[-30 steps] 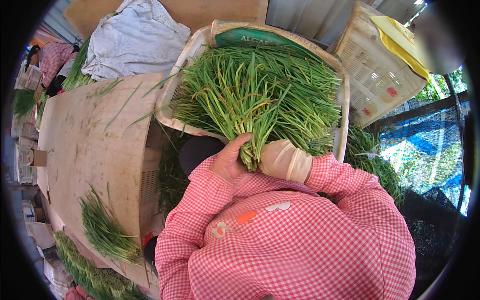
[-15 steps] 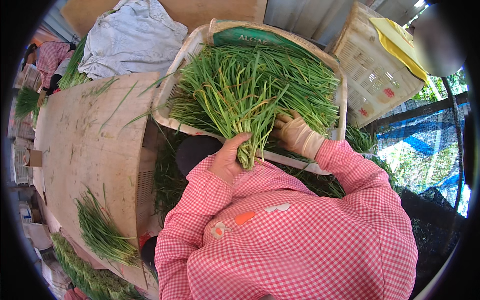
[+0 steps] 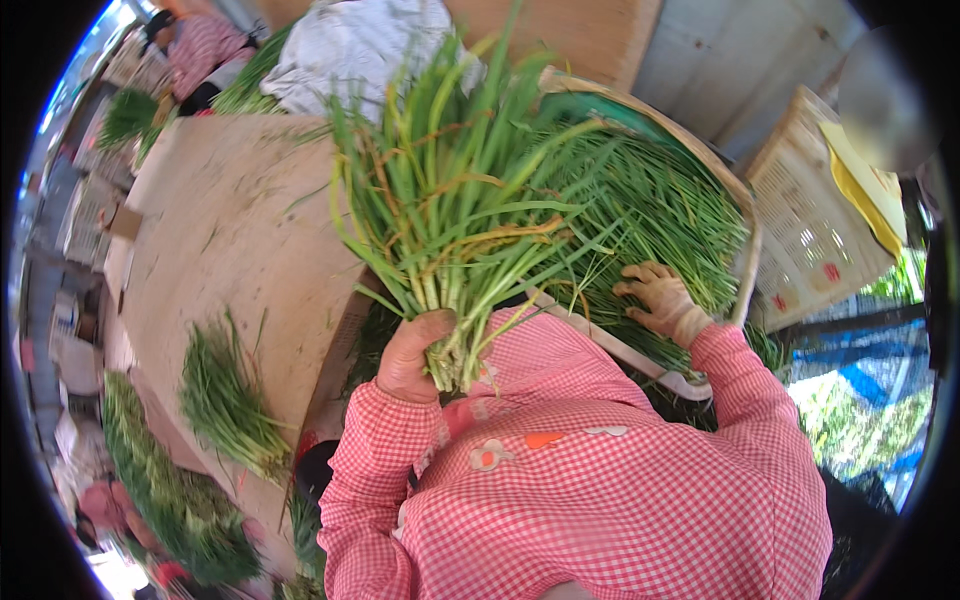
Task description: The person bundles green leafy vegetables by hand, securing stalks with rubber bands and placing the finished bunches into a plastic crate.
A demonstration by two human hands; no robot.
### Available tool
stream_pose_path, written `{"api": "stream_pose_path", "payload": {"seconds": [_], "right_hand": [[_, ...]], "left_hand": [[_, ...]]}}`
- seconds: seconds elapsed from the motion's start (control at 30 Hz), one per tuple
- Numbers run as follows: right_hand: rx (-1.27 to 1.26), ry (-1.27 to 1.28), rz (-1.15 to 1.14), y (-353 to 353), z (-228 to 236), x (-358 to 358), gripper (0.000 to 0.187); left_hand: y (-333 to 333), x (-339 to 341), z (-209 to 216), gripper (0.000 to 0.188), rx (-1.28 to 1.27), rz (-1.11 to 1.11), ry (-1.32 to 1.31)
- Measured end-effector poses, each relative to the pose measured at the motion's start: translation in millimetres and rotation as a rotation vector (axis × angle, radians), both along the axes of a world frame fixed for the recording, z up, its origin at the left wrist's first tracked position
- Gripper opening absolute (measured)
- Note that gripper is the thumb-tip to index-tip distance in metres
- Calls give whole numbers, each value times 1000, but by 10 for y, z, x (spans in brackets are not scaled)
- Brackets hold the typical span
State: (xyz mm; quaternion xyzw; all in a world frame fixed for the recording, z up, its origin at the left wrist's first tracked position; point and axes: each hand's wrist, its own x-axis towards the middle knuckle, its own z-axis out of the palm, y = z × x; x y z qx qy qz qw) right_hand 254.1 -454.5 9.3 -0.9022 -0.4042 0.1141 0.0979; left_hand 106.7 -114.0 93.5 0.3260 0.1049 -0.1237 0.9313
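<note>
My left hand (image 3: 413, 352) is closed around the pale stem ends of a bunch of garlic chives (image 3: 440, 240). The leaves fan upward, and several are yellow or brown. The bunch stands in front of the crate's left part and hides it. On the right, my right hand (image 3: 662, 303) in a pale glove rests on the loose garlic chives (image 3: 640, 220) heaped in the crate. Its fingers are slightly bent and apart, with nothing visibly held. The white crate's rim (image 3: 640, 352) runs between the heap and my body.
To the left stands a wooden board table (image 3: 250, 220) with another chive bunch (image 3: 228, 400) near its edge. A white cloth (image 3: 350, 55) lies behind it. An upright plastic crate (image 3: 815, 215) is at the right. At the far left a person (image 3: 200, 55) works, and a long chive row (image 3: 165, 480) lies below.
My left hand has lifted the garlic chives toward the left, away from the crate. My right hand has come apart from the bunch and stays over the heap. The whole view has shifted.
</note>
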Motion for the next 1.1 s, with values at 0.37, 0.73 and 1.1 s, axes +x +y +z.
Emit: {"api": "stream_pose_path", "payload": {"seconds": [0.37, 0.73, 1.1], "right_hand": [[-286, -122, -14, 649, 380, -248, 49], [106, 294, 119, 1623, -101, 20, 49], [785, 747, 368, 2365, 921, -582, 23]], "left_hand": [[686, -856, -1311, 28, -119, 591, 91], [633, -1030, -1614, 35, -171, 585, 174], [707, -1114, -1550, 39, -226, 553, 85]]}}
